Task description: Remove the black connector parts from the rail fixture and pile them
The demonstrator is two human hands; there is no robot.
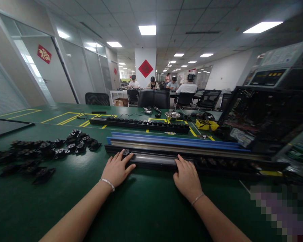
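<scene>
A long black rail [151,160] with a shiny inner strip lies across the table before me. At its left end sits a small black module [126,153]. My left hand [118,169] rests there, its fingertips at the module and its thumb stretched along the rail's near edge. Further right, my right hand [188,176] lies on the rail with its fingers stretched forward, beside several dark modules [217,162] seated in the rail's right part. Both hands are open, with fingers apart.
Loose black modules [60,153] are heaped at left. Behind the rail lie a blue strip [171,139] and another module-filled rail [138,125]. A metal bowl [172,115], a yellow bin [206,125] and a large dark case [262,117] stand at right. People sit at far tables.
</scene>
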